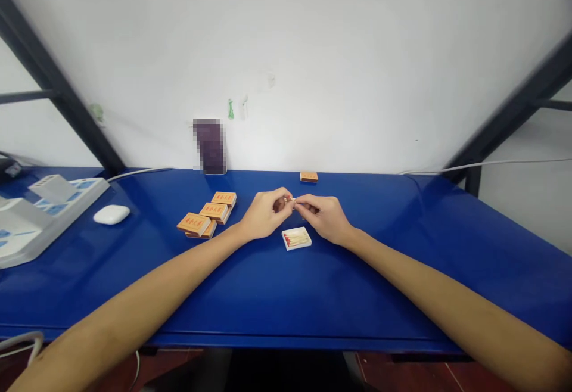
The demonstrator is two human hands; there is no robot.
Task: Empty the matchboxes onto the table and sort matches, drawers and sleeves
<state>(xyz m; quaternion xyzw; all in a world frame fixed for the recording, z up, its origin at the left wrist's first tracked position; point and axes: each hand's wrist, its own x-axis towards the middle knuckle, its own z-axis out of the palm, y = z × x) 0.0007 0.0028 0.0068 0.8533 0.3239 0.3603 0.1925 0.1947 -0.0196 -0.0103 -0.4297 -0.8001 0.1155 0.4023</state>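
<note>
My left hand (267, 213) and my right hand (325, 216) meet over the middle of the desk, both closed in a pinch. Between their fingertips show small pale slivers that look like matchsticks (293, 201); fingers hide most of them. Just below the hands, a white matchbox tray (308, 245) lies open, holding several red-tipped matches (297, 238). To the left of my left hand are several orange matchboxes (213, 211), some stacked in pairs. One more orange matchbox (308, 176) rests by the wall, behind my right hand.
The blue desk (277, 302) runs back to a white wall. At the left are a white earbud case (111, 214) and a white-and-blue plastic rack (58, 213). A blurred dark purple item (210, 146) leans on the wall. Dark metal posts (500, 100) flank the desk.
</note>
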